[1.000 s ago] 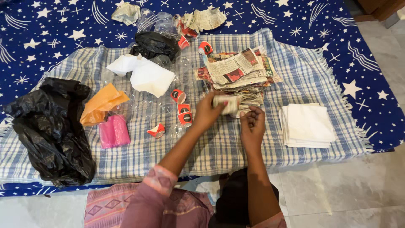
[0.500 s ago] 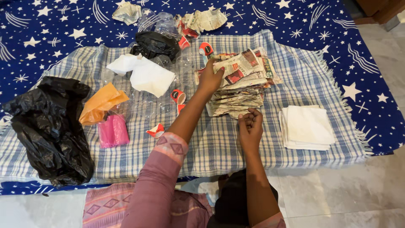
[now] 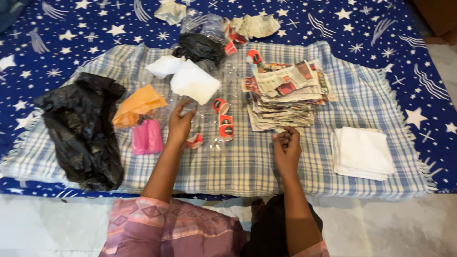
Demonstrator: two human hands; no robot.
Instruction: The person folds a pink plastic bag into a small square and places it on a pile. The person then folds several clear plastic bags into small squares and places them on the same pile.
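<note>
Left hand (image 3: 180,124) spreads loose over clear plastic bottles (image 3: 209,124) on the checked cloth (image 3: 247,162), gripping nothing. Right hand (image 3: 286,150), fingers curled empty, rests below the newspaper stack (image 3: 285,95) (one pile). White napkins (image 3: 362,152) lie right; one black bag (image 3: 83,128), one pink packet (image 3: 146,136) left.

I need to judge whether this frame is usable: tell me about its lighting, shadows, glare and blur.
Head view: soft, even light, with only faint shadows beside the left hand and right hand. The white folded cloths are bright and lose some detail; the black plastic bag shows mild sheen. The clear plastic bottles are hard to make out. Focus is fair, no strong motion blur.
</note>
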